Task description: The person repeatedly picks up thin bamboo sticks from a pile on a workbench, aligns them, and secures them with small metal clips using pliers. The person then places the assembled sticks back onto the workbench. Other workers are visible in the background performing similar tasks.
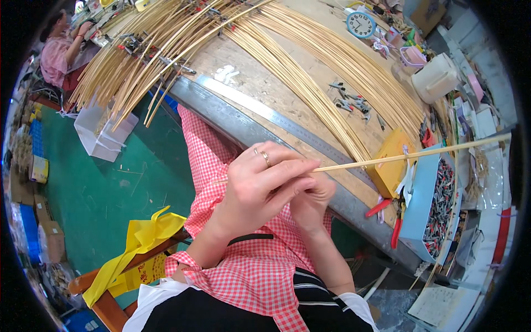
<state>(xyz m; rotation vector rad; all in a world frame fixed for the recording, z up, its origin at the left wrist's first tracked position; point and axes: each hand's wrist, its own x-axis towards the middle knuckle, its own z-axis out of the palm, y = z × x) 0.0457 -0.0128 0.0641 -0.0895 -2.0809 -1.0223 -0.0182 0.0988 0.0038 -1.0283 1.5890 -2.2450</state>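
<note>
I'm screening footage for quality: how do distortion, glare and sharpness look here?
Head view: wide fisheye, black at the corners, the long sticks looking bowed; head view: pale sheen on the metal ruler; head view: left hand and thin stick clearly readable, small clutter near the rim harder to make out.

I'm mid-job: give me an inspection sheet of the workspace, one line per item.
Surface: wooden tabletop, metal front edge, steel ruler lying near that edge.
Job's things: thin stick, held; long sticks lying across the table.
Clutter: loose clips; blue bin holding many more; red-handled pliers beside it.
Hands: left hand closed on the thin stick; right hand against the left, its grip partly hidden.
Cables: nothing seen.
Surroundings: green floor; yellow bag over a chair; co-worker at upper left.
</note>
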